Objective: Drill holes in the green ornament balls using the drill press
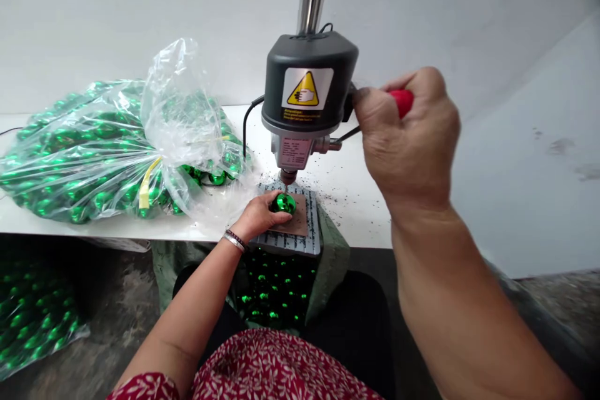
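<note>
Thumb and fingers of my left hand [263, 215] grip a shiny green bauble [285, 203] on a brown board [300, 220] at the base of a small drill press [312, 53]. The chuck [288, 177] sits right above the bauble, its bit pointing down at the top; whether the bit touches cannot be made out. Raised on the right, my right hand [412, 137] is wrapped round the red-knobbed lever [402, 102] of the drill press.
A tied clear bag [84, 144] full of green baubles lies on the white table [363, 225] to the left. Dark shavings are scattered round the press. Below the table edge, several baubles [274, 287] lie in a green sack [332, 247]. Another bag [37, 319] of baubles stands on the floor, lower left.
</note>
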Tool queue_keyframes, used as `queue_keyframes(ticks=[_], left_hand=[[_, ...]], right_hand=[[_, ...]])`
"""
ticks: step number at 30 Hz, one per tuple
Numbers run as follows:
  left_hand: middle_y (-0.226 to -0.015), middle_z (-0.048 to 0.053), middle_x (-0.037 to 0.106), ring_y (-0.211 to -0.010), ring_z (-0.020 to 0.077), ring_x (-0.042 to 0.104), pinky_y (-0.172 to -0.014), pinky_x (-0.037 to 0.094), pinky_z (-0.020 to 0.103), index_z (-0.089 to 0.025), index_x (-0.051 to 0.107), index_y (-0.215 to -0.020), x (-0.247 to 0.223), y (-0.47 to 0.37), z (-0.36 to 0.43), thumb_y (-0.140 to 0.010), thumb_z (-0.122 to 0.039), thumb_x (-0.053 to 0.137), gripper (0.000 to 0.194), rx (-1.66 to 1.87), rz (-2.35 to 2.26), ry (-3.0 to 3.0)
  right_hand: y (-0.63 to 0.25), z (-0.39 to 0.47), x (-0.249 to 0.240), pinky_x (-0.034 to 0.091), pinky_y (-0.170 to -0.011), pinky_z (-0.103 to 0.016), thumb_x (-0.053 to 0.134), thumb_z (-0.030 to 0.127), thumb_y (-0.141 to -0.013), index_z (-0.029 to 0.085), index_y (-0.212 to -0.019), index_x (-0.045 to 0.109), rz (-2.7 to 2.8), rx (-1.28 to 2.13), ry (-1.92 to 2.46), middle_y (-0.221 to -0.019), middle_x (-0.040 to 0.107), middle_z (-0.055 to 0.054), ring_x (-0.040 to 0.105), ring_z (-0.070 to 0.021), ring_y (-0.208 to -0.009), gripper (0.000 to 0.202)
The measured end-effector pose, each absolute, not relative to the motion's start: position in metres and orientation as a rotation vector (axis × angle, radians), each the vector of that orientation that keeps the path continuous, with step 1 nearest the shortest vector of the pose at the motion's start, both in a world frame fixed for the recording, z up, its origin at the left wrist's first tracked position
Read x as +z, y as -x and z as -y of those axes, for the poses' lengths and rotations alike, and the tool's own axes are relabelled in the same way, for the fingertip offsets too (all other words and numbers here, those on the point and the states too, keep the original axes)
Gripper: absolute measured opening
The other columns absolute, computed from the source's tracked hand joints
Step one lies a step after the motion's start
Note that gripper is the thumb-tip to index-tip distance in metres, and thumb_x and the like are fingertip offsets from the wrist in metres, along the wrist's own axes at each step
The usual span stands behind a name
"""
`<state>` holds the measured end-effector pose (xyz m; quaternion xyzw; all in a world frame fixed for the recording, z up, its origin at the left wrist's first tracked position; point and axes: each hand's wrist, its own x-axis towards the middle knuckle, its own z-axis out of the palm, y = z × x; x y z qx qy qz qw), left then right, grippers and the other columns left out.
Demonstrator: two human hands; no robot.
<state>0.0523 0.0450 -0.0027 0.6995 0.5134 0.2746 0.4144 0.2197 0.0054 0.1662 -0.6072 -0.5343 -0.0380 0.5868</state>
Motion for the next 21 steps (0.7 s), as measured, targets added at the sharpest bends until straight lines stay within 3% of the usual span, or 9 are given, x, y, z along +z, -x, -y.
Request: queue_keyframes(ticks=[8, 14, 21], left_hand=[[-0.112, 0.004, 0.071, -0.106, 0.0237, 0.064, -0.098, 0.048, 0.031, -0.016, 0.065, -0.122, -0.004, -0.052, -0.045, -0.067, -0.024, 0.076, 0.056, 0.714, -1.241, -1.772], [-0.106, 0.002, 0.072, -0.101, 0.0229, 0.066, -0.094, 0.050, 0.032, -0.019, 0.066, -0.119, -0.007, -0.051, -0.045, -0.069, -0.027, 0.075, 0.052, 0.703, -1.230, -1.800], [-0.114, 0.004, 0.070, -0.109, 0.0238, 0.063, -0.099, 0.047, 0.032, -0.018, 0.067, -0.117, -0.009, -0.050, -0.044, -0.068, -0.026, 0.076, 0.050, 0.749, -1.188, -1.789]], right_hand=[[-0.218, 0.015, 0.131, 0.035, -0.059, -0.023, 0.053, 0.041, -0.077, 0.020, -0.072, 0.046, 1.271, -0.265, 1.347, -0.060, 0.046, 0.005, 0.038, -0.0055, -0.055, 0.023], [-0.215, 0.020, 0.115, 0.037, -0.059, -0.024, 0.051, 0.037, -0.082, 0.022, -0.073, 0.045, 1.254, -0.346, 1.383, -0.062, 0.046, 0.005, 0.041, -0.0070, -0.055, 0.018], [-0.213, 0.022, 0.102, 0.038, -0.053, -0.025, 0.051, 0.036, -0.084, 0.023, -0.072, 0.045, 1.250, -0.421, 1.335, -0.059, 0.047, 0.004, 0.043, -0.0081, -0.051, 0.018]])
